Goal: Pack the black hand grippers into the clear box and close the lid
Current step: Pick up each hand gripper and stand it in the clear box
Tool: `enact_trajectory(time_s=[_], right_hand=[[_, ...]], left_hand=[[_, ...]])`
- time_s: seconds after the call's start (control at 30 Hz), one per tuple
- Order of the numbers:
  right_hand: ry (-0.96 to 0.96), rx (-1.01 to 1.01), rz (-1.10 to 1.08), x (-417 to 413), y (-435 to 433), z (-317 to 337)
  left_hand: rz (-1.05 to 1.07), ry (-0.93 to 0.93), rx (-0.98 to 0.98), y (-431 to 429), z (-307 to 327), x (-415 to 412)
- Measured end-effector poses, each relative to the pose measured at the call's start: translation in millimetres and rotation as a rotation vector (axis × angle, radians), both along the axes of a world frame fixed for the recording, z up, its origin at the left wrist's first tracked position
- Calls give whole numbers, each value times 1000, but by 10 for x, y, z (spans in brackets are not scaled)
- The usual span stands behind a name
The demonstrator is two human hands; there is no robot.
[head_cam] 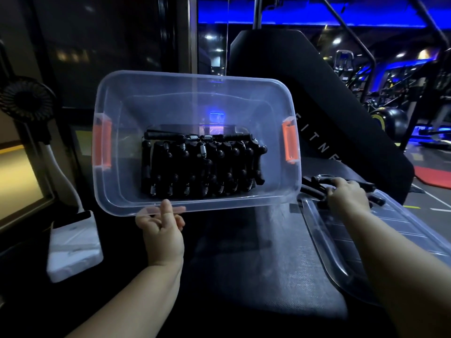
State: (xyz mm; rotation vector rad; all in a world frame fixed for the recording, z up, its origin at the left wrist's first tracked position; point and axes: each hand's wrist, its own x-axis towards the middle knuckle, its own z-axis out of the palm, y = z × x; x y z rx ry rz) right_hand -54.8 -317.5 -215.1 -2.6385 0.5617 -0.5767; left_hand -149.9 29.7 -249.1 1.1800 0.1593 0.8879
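A person's left hand (162, 224) grips the near rim of a clear box (117, 113), tilting its opening toward the camera; black hand grippers (202, 167) are stacked inside. The right hand (346, 195) closes on loose grippers (314, 189) beside the lid (366, 237), which lies on a padded bench (256, 276).

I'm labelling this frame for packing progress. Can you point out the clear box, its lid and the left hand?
clear box (195, 208): head view, near rim.
lid (324, 242): head view, raised left edge.
left hand (162, 231): head view, back of the hand, at the box's rim.
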Motion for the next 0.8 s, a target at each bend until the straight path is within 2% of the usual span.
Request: enact_trajectory(time_s=[0.2, 0.57, 0.8], right_hand=[[-75, -47, 25, -94, 23, 34], [-12, 1, -73, -518, 20, 192], [-208, 52, -49, -912, -142, 28]], left_hand=[[1, -4, -4, 1, -5, 3], [-11, 19, 5, -1, 13, -26], [-28, 34, 6, -11, 42, -66]])
